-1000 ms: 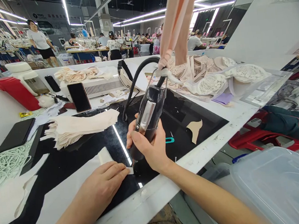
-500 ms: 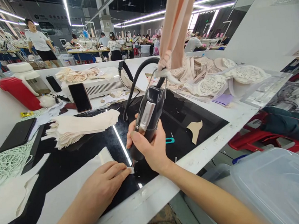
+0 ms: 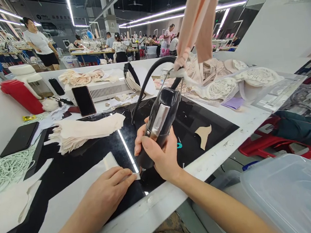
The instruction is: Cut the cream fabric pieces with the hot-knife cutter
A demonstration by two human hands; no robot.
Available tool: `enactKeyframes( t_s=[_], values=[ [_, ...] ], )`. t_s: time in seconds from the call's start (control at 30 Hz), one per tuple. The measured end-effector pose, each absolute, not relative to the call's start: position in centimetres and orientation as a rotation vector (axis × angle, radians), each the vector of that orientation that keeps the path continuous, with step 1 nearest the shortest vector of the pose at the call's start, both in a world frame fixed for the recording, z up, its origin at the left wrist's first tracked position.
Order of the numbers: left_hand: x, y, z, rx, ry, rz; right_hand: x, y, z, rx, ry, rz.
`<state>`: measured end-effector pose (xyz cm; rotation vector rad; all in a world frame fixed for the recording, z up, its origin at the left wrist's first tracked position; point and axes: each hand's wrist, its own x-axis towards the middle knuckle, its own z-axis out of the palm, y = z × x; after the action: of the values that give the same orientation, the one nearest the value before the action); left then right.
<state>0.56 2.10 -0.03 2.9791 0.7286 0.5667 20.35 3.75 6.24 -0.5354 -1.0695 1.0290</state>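
Observation:
My right hand [image 3: 161, 149] is wrapped round a black corded hand-held tool [image 3: 164, 108] with a silver lever on its side. The tool hangs from knotted peach fabric strips [image 3: 195, 28], and its lower end points down at the black glossy board [image 3: 132, 195]. My left hand [image 3: 114, 190] lies flat, fingers stretched out, on a white sheet of material [image 3: 70, 205]. Its fingertips press the narrow end of a pale strip just left of the tool's tip. Whether the tip touches the strip I cannot tell.
Stacked cream fabric pieces [image 3: 88, 129] lie behind my left hand. A beige scrap [image 3: 204, 135] and a small teal tool [image 3: 179, 145] are to the right. Bra parts [image 3: 221, 88] pile up at the back right. A phone [image 3: 84, 101] leans upright; pale green cord [image 3: 7, 174] heaps at left.
My right hand has shifted slightly right with the tool, and the hanging strips have swung right with it. The tool covers more of the teal tool. My left hand stays almost where it was.

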Motion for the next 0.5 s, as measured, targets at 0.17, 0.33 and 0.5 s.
enactKeyframes(
  t_s=[0.17,0.33,0.5],
  values=[
    [0.9,2.1,0.0,2.976,0.742,0.625,20.2,3.5,6.0,-0.556,-1.075,1.045],
    [1.4,1.6,-0.1,2.943,0.789,0.647,20.2,3.3,5.3,-0.574,-1.076,1.026],
    [1.8,1.3,0.0,2.846,0.856,0.684,20.5,3.6,4.7,-0.618,-1.101,0.972]
  ],
)
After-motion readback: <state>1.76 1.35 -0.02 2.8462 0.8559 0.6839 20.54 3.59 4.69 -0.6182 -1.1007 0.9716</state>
